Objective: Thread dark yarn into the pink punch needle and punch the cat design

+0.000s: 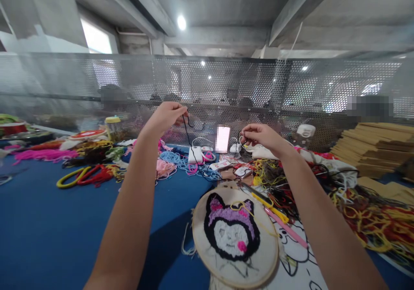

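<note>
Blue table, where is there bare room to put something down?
The blue table is bare at the near left, bordered by the left forearm, the embroidery hoop and the red and yellow cords. It is crowded at the right, under the tangled yarn, and along the mesh screen.

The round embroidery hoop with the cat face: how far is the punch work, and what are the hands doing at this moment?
Done: on the round wooden embroidery hoop, the cat face shows filled black outline, purple ears, white face and pink spot. In hand: the left hand and right hand pinch a thin black yarn strand raised above the blue table. Left: bare cloth surrounds the face, with loose threads below it.
</note>
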The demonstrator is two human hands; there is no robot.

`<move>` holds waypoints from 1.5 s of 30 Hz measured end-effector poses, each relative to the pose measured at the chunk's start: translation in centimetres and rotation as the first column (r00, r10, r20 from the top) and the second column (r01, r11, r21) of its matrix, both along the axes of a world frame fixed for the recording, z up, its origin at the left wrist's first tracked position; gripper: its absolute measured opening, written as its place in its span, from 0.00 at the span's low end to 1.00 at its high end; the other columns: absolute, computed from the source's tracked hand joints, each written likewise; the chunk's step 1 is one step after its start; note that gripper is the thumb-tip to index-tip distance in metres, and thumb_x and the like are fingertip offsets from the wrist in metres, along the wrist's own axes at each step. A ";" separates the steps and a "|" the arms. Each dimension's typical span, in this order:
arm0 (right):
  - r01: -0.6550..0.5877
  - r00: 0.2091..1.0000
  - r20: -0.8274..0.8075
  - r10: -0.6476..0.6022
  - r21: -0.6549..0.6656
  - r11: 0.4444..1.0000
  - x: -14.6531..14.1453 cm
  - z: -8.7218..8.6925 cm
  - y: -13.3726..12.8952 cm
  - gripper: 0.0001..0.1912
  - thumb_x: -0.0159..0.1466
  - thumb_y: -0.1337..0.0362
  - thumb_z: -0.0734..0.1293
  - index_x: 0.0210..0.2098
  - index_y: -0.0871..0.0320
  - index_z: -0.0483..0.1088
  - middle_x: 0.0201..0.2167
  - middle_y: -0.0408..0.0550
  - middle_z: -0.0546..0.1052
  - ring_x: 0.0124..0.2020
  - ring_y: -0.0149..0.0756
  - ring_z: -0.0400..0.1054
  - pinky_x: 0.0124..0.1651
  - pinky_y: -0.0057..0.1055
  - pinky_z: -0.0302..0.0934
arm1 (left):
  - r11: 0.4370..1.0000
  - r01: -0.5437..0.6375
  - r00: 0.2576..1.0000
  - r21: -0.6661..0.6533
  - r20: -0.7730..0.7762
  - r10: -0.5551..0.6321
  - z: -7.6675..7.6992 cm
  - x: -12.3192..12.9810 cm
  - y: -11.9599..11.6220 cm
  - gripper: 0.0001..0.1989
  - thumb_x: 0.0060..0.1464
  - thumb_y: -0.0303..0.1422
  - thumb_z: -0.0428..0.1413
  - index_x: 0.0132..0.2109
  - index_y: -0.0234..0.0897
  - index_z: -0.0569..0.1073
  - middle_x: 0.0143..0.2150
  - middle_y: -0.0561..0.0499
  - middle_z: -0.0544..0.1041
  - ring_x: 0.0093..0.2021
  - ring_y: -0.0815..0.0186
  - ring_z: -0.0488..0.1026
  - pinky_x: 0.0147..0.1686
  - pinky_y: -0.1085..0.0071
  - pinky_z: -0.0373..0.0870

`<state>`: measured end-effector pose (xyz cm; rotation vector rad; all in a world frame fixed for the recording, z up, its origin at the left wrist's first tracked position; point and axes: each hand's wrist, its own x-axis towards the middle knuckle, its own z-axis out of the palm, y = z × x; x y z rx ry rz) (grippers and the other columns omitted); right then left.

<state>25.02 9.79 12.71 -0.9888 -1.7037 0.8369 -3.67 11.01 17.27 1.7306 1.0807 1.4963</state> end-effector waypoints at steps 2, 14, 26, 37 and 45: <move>0.023 0.999 0.033 -0.024 0.017 1.000 0.0 -0.1 0.1 0.04 0.55 0.66 0.67 0.25 0.60 0.72 0.21 0.46 0.76 0.17 0.24 0.62 0.19 0.21 0.56 | 0.998 -0.067 0.998 0.016 -0.012 0.067 -0.4 -0.2 0.6 0.11 0.51 0.24 0.54 0.22 0.31 0.71 0.18 0.50 0.72 0.19 0.71 0.69 0.18 0.80 0.62; 0.474 0.813 0.108 -0.572 0.449 0.758 2.0 -1.6 2.0 0.21 0.48 0.78 0.64 0.39 0.55 0.73 0.53 0.52 0.66 0.59 0.49 0.51 0.61 0.50 0.40 | 0.995 0.034 0.973 -0.098 -0.225 -0.056 -0.5 0.2 0.4 0.05 0.50 0.27 0.56 0.29 0.31 0.76 0.32 0.45 0.76 0.27 0.67 0.73 0.29 0.72 0.67; 0.006 0.955 0.289 -0.068 0.210 0.978 -1.0 1.0 -1.6 0.12 0.60 0.59 0.64 0.41 0.53 0.73 0.46 0.48 0.75 0.48 0.40 0.67 0.54 0.41 0.56 | 0.898 0.408 0.808 -0.165 -0.392 -0.439 -0.9 3.6 -0.1 0.13 0.53 0.37 0.54 0.42 0.36 0.75 0.42 0.45 0.77 0.38 0.65 0.74 0.38 0.70 0.69; -0.191 0.961 0.200 0.192 -0.024 0.981 -1.7 1.5 -3.1 0.12 0.59 0.59 0.65 0.40 0.57 0.72 0.40 0.50 0.75 0.41 0.36 0.68 0.44 0.33 0.62 | 0.804 0.553 0.679 -0.218 -0.442 -0.587 -1.9 7.4 -1.1 0.11 0.54 0.37 0.53 0.37 0.33 0.73 0.36 0.46 0.76 0.34 0.66 0.74 0.37 0.69 0.70; -0.125 0.967 0.220 0.125 -0.013 0.992 -1.5 1.1 -2.5 0.07 0.58 0.63 0.66 0.27 0.60 0.71 0.23 0.45 0.71 0.26 0.29 0.65 0.34 0.28 0.62 | 0.826 0.523 0.692 -0.211 -0.460 -0.556 -2.2 7.6 -0.9 0.11 0.55 0.38 0.52 0.34 0.33 0.71 0.33 0.46 0.76 0.33 0.67 0.73 0.35 0.70 0.69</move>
